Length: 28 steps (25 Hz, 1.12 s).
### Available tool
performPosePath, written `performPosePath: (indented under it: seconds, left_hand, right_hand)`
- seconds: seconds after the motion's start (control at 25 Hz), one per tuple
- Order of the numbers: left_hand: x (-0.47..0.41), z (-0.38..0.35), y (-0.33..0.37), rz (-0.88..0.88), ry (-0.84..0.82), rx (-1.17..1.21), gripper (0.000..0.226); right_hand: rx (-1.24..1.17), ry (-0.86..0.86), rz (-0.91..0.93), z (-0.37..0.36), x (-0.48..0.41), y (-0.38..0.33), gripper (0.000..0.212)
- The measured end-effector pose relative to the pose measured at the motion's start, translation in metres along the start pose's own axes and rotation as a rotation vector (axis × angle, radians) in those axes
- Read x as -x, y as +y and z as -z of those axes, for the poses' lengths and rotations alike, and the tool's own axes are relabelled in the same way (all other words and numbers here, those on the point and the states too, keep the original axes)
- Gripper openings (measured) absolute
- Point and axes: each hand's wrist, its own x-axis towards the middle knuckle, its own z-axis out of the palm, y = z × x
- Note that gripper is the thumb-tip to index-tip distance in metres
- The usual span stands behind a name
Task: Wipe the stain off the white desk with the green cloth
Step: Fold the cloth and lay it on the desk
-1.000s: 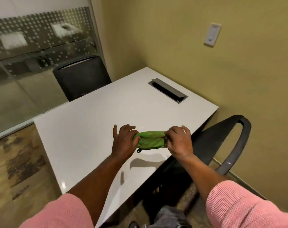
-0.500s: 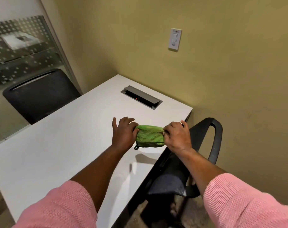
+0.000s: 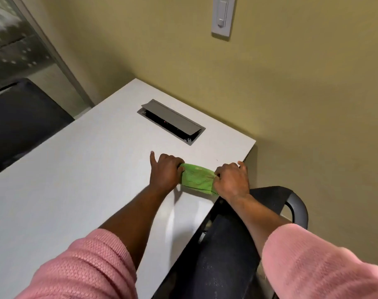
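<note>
Two hands point(image 3: 202, 176) hold the green cloth point(image 3: 197, 179) stretched left-to-right above the white desk point(image 3: 80, 169).

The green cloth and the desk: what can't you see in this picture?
- The stain: none can be made out on the white desk in the head view; it may lie under the green cloth or be too faint.
- The cloth's ends: hidden inside the left hand and right hand.
- Inside the desk's cable box: too dark.
- The black chair: partly covered by the right arm, cut off by the bottom edge.
</note>
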Motion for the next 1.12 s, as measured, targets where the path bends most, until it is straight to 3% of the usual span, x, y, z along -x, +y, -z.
performPosePath:
  seconds: [0.24,0.44,0.72,1.12]
  left_hand:
    - [-0.085,-0.075,0.016,0.045,-0.090,0.074,0.024]
    - [-0.114,-0.120,0.029,0.099,-0.113,0.090,0.051]
    - [-0.080,-0.190,0.033,0.054,-0.294,0.069,0.073]
    - [-0.106,-0.205,0.029,0.003,-0.334,0.049,0.073]
  right_hand:
    - [0.111,-0.029,-0.056,-0.052,-0.082,0.043,0.033]
    - [0.092,-0.056,-0.121,-0.083,-0.130,0.057,0.032]
    - [-0.055,-0.098,-0.022,-0.136,-0.115,0.040,0.062]
    - [-0.041,-0.097,-0.031,-0.165,-0.139,0.050,0.061]
